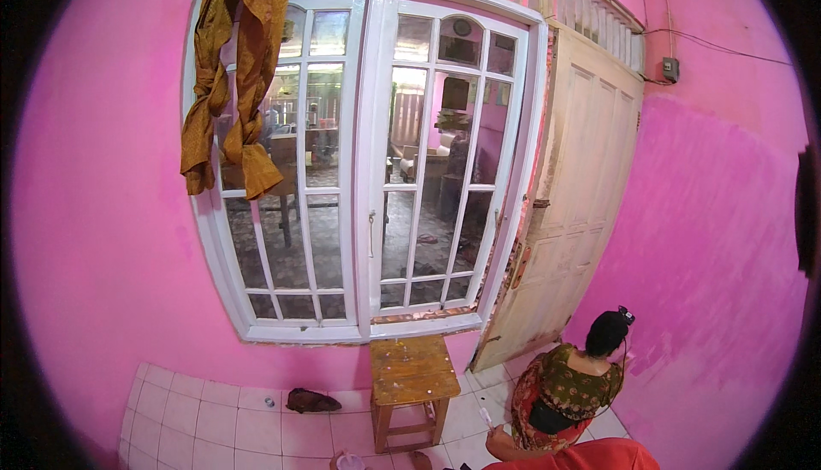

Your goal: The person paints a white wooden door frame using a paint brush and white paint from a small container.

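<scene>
The right hand (500, 444) is closed narrowly on a slim tool (486, 417), which is probably a brush. It is held by its near part, perhaps so that the pale far end stays free from the fingers. The left hand (334, 461) seems to be curled at the side of a pink container (350, 462), and this grip probably serves to hold the container upright. The container is at the near edge, to the left of the tool; pale pink stuff shows in it, but I cannot tell what it is.

Between them, but farther, stands a wooden stool (413, 367) with light specks on its top. On the floor (218, 423), to the left, lies a dark bundle (312, 401). The brown curtain (202, 119) is knotted, maybe to hang shorter. A co-worker (560, 389) sits at the right.
</scene>
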`<act>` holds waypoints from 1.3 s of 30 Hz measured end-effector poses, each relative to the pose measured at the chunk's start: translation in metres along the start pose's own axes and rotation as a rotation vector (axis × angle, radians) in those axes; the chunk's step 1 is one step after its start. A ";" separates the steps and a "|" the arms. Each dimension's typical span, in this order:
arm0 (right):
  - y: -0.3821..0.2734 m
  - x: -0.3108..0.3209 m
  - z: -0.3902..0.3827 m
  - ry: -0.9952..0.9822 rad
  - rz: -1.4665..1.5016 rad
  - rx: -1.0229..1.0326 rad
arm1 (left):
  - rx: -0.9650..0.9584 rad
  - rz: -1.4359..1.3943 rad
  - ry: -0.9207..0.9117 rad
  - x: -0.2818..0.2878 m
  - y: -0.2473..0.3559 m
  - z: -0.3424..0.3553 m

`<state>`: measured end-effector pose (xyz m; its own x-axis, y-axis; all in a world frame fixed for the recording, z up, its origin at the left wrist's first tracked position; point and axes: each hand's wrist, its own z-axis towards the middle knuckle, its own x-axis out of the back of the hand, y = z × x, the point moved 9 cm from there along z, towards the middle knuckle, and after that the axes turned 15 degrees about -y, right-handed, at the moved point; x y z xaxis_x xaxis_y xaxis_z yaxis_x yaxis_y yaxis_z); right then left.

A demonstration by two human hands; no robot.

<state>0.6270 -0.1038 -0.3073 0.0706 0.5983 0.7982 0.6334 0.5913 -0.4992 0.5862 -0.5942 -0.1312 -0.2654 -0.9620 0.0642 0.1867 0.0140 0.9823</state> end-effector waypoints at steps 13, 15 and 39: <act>0.000 -0.001 -0.009 -0.009 0.020 -0.017 | -0.017 0.032 0.002 -0.001 -0.012 -0.005; 0.002 0.000 -0.012 -0.008 0.026 -0.023 | -0.046 0.065 0.004 -0.002 -0.013 -0.003; -0.020 0.005 -0.074 0.029 0.131 -0.022 | -0.051 0.149 0.063 0.011 -0.020 -0.025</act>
<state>0.6720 -0.1527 -0.2686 0.1757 0.6536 0.7361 0.6336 0.4972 -0.5927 0.6035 -0.6116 -0.1541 -0.1722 -0.9654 0.1957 0.2674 0.1454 0.9526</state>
